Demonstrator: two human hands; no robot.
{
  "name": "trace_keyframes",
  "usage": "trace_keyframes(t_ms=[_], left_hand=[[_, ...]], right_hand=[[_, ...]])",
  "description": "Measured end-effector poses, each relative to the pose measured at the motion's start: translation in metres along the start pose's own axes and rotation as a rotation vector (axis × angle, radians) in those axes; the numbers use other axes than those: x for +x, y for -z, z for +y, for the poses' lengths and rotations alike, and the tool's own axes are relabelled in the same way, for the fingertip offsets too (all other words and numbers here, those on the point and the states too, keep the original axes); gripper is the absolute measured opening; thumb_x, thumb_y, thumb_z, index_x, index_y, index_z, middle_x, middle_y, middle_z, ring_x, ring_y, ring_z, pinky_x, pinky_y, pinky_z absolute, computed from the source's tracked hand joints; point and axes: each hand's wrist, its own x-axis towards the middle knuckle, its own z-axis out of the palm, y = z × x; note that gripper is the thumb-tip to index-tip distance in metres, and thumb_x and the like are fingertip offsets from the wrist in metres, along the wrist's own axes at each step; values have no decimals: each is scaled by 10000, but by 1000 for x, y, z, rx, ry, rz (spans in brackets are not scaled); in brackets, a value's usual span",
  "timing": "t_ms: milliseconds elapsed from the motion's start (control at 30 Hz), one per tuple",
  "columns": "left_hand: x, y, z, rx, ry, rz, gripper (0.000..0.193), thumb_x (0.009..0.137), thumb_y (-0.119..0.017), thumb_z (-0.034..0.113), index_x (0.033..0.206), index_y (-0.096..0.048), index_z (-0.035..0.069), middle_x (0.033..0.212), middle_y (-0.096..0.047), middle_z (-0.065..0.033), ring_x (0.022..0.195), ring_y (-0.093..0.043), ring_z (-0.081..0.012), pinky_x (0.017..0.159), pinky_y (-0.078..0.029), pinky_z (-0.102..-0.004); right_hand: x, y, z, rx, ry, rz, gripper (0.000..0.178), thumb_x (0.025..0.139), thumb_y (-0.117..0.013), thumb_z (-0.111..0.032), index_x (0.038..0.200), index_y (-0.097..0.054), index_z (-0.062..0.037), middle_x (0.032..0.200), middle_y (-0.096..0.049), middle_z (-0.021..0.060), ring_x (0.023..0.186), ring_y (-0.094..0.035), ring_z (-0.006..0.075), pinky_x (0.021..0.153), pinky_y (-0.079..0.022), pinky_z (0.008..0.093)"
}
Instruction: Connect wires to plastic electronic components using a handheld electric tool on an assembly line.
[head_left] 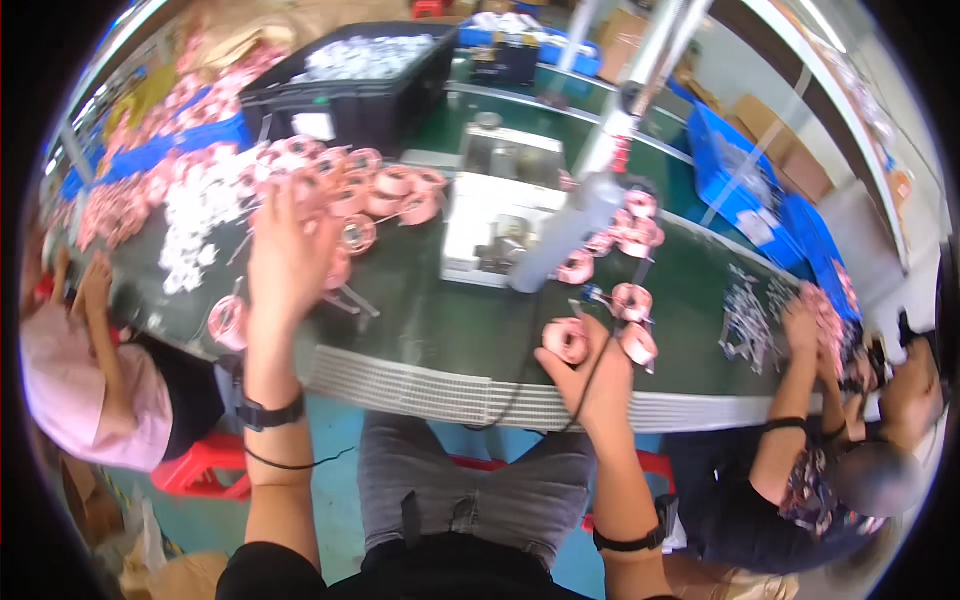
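Observation:
My right hand (598, 385) is closed on a pink wire coil (567, 341), gripped between thumb and fingers above the green table. More pink coils (632, 301) lie just beyond it and by its fingertips. My left hand (288, 255) is stretched out at the near side of a heap of pink coils (350, 190). Motion blurs that hand, but its fingers look extended, with the thumb apart and no coil plainly in its grasp. A single coil (228, 322) with loose wire leads rests to the left of my left wrist.
A white fixture with metal parts (502, 215) stands mid-table, with a grey cylinder (580, 225) beside it. White small parts (190, 230) lie left. A black crate (345, 100) and blue bins (735, 185) stand farther back. Co-workers sit at both sides; a metal edge strip (400, 387) runs in front.

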Motion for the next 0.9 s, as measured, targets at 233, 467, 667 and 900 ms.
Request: trace_keyframes(t_ms=[233, 467, 667, 900], left_hand=[[-74, 6, 102, -1166, 104, -1064, 513, 945, -591, 293, 1345, -465, -3, 1184, -614, -177, 1092, -596, -227, 929, -471, -326], [-62, -35, 111, -1481, 82, -1112, 491, 889, -659, 55, 1340, -466, 28, 1204, -571, -58, 1068, -566, -126, 924, -483, -306], [-30, -41, 114, -1132, -514, -810, 421, 689, -785, 2, 1082, -663, 90, 1170, -581, -97, 1087, -584, -256, 933, -474, -373], [-32, -50, 109, -1223, -507, -795, 420, 674, -804, 32, 1067, -668, 94, 1156, -587, -104, 1064, -591, -267, 926, -474, -379]], right_hand=[[-12, -11, -7, 685, 71, -240, 718, 630, -887, -165, 1206, -489, -8, 1075, -646, 144, 906, -655, 224, 799, -527, 322], [16, -13, -16, 670, 46, -239, 566, 732, -821, -224, 1176, -541, -14, 1000, -626, 100, 806, -595, 163, 713, -493, 294], [37, -11, 8, 1394, -400, -658, 223, 958, -578, -194, 1035, -599, 14, 868, -639, 83, 760, -613, 155, 697, -509, 290], [55, -15, 21, 1474, -442, -875, 180, 906, -636, -103, 1041, -611, 14, 945, -648, 98, 835, -622, 175, 779, -509, 326]])
